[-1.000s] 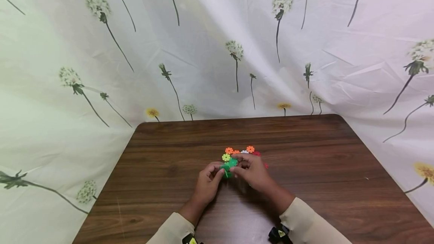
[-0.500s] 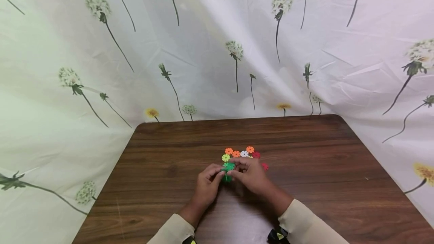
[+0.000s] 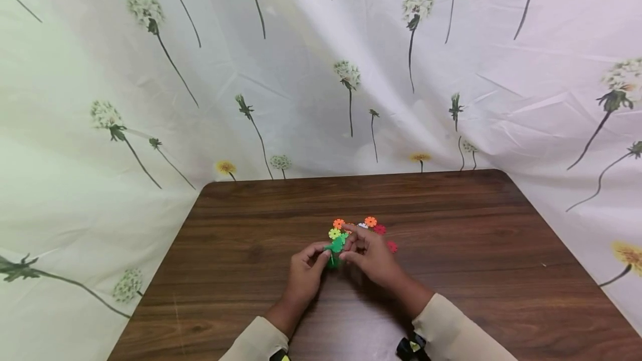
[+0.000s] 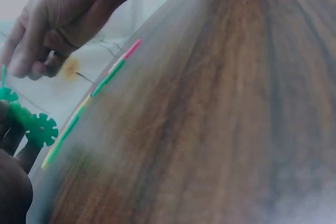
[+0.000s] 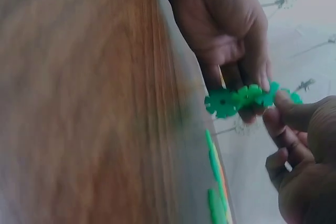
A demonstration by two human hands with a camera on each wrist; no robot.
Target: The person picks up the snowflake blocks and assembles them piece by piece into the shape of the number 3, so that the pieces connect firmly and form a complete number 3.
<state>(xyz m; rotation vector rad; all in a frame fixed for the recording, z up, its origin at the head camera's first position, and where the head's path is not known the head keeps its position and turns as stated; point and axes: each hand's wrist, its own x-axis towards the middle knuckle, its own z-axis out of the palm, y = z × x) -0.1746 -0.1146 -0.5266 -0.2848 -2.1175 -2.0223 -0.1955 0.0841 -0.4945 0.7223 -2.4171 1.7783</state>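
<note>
Several green notched plastic discs, joined in a short chain (image 3: 337, 245), are held above the table. My left hand (image 3: 306, 272) pinches the chain between thumb and fingers. In the left wrist view, the edge of a green disc (image 4: 42, 129) sticks out past the left fingers. My right hand (image 3: 373, 255) is just right of the chain, its thumb and forefinger spread apart. In the right wrist view, the right thumb (image 5: 294, 109) overlaps the far end of the chain (image 5: 223, 103); whether it touches is unclear.
Beyond the hands, loose notched discs lie on the brown wooden table (image 3: 241, 222): an orange disc (image 3: 370, 222), a yellow disc (image 3: 334, 233), a red disc (image 3: 379, 229) and others partly hidden. A white cloth with printed dandelions (image 3: 311, 99) hangs behind and along both sides.
The right hand came closer over the chain half a second ago, and now its forefinger has lifted and spread from the thumb. The left hand keeps its pinch, shifting slightly left.
</note>
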